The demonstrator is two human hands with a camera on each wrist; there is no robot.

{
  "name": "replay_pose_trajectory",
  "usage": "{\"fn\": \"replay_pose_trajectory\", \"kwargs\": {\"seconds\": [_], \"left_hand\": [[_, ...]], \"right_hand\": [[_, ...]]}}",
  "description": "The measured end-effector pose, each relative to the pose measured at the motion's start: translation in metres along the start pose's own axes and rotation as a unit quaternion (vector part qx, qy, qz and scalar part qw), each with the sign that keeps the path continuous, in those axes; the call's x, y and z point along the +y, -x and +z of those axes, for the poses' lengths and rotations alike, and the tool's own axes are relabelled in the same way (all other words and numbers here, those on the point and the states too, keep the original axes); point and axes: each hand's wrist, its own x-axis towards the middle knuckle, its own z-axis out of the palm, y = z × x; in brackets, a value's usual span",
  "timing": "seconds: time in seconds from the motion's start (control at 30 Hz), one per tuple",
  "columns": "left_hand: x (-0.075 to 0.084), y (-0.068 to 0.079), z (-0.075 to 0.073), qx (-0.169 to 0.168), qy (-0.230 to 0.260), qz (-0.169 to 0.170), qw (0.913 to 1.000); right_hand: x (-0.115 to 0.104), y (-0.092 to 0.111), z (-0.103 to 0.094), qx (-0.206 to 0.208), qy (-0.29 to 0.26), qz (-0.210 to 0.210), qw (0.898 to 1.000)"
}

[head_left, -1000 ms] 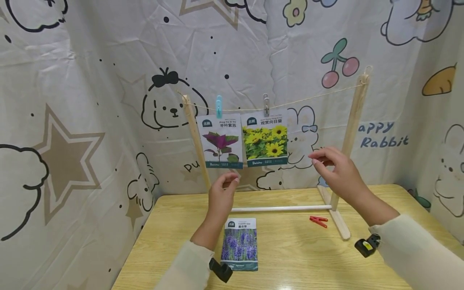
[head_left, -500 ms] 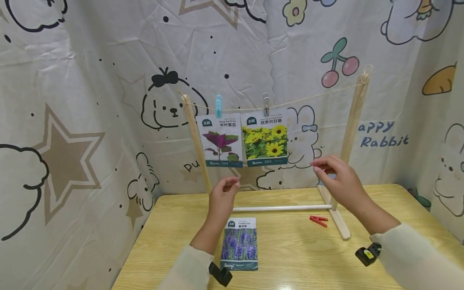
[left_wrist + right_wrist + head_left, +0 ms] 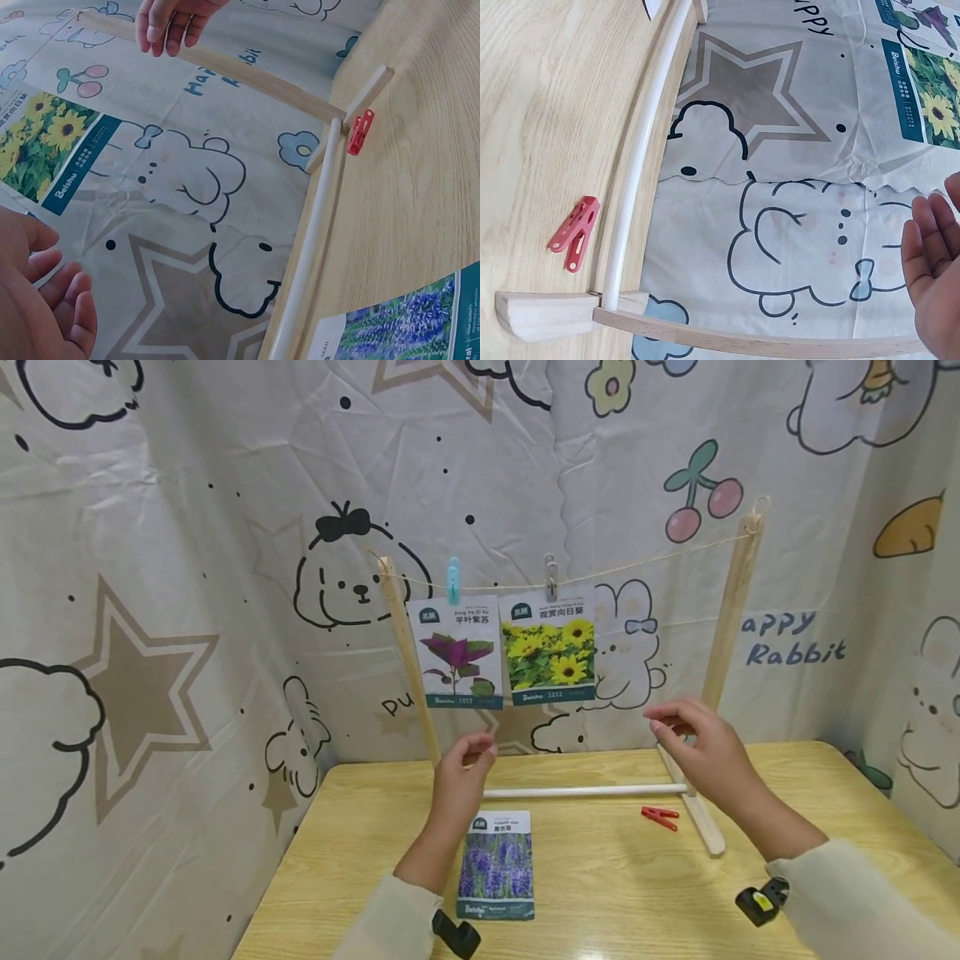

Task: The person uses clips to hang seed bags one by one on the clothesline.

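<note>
While my left grip (image 3: 461,774) hangs loosely curled, empty, the lavender packet (image 3: 496,866) lies at its five o'clock, lengthwise twelve-to-six.

Nook: cartoon drapes (image 3: 510,468), wooden table (image 3: 600,868)

Creased pale cartoon-print cloth (image 3: 495,468) behind light wood-grain table (image 3: 600,868)

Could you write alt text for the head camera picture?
A person's left hand and right hand, both empty, hover near a purple-leaf packet and a sunflower packet clipped to a string. A purple-flower packet and red clothespin lie on the table.
</note>
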Motion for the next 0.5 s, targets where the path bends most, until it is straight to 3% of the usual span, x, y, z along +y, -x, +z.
{"fn": "replay_pose_trajectory", "kwargs": {"seconds": [0.5], "left_hand": [[-0.01,0.01,-0.001,-0.017,-0.017,-0.002,0.9997]], "right_hand": [[0.012,0.022,0.007,-0.003,0.009,-0.002,1.0]]}}
